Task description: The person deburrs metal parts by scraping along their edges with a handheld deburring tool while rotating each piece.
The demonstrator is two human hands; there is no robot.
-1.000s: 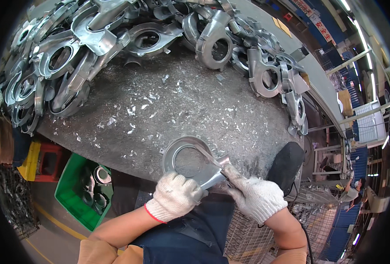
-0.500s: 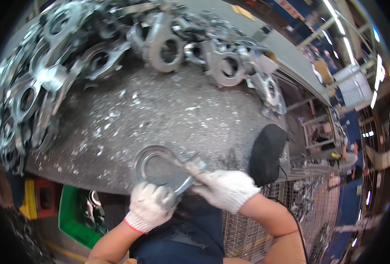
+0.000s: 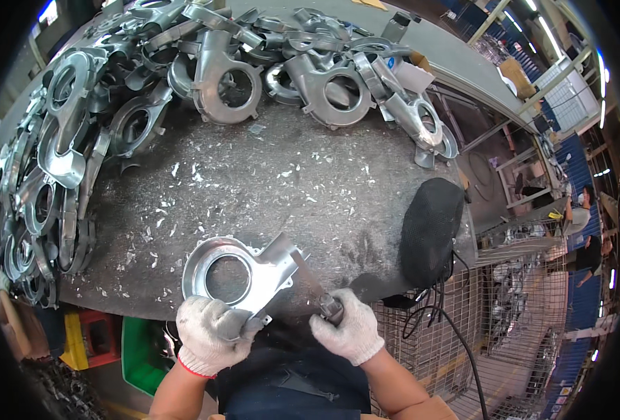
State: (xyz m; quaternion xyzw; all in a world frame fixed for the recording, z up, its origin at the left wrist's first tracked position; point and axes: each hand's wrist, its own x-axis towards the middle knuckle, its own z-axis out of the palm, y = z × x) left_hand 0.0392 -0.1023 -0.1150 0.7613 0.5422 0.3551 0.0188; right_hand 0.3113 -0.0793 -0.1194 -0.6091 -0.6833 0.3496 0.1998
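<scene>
A shiny metal blower housing, a casting with a round opening and a short angled spout, lies at the near edge of the table. My left hand, in a white knit glove, is closed on its near rim. My right hand, gloved the same way, grips the handle of what looks like a flat file. The file's narrow brownish blade points up and left, with its tip at the end of the spout; whether they touch I cannot tell.
Metal housings are heaped along the table's far and left sides. Bright shavings litter the dark tabletop. At the right are a black mesh-covered object and a cable. Below the table stand a green bin and a wire cage.
The housing and my left hand have shifted left, and the spout is in plain sight. My right hand has drawn back from the housing, with the file's blade now showing.
</scene>
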